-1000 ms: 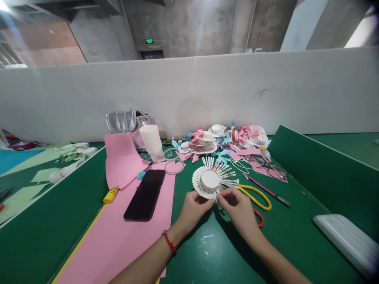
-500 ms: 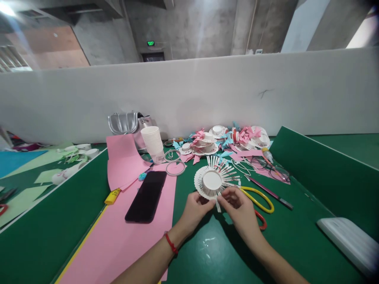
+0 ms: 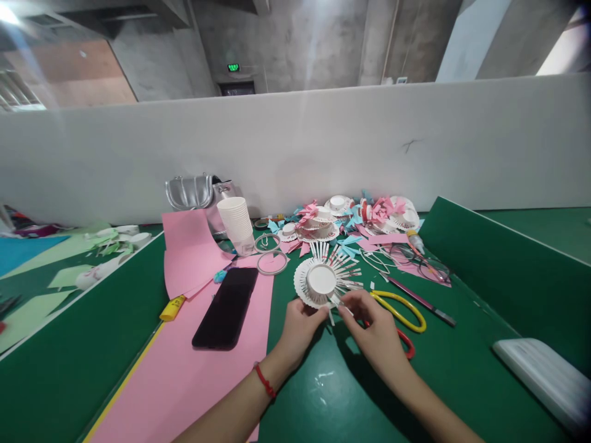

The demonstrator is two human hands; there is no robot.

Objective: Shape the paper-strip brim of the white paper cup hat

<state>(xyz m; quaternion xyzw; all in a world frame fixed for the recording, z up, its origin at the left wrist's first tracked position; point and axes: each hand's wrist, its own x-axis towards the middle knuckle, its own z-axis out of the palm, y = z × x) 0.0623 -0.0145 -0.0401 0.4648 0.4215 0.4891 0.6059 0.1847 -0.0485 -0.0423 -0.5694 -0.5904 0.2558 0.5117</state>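
Shifted leftward, the fringed cup (image 3: pixel 321 280) lies just beyond left hand (image 3: pixel 300 329) and right hand (image 3: pixel 373 329), both pinching its near strips.

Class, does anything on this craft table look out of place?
A black phone lies askew on the pink paper, and pink and blue scraps are strewn by the wall. The fringed paper cup held by the left hand and right hand looks undamaged.

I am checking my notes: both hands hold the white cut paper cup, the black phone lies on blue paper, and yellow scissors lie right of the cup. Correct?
One thing is wrong: the head view shows the black phone on pink paper, not blue. The left hand and right hand do hold the white cut paper cup, with yellow scissors right of it.
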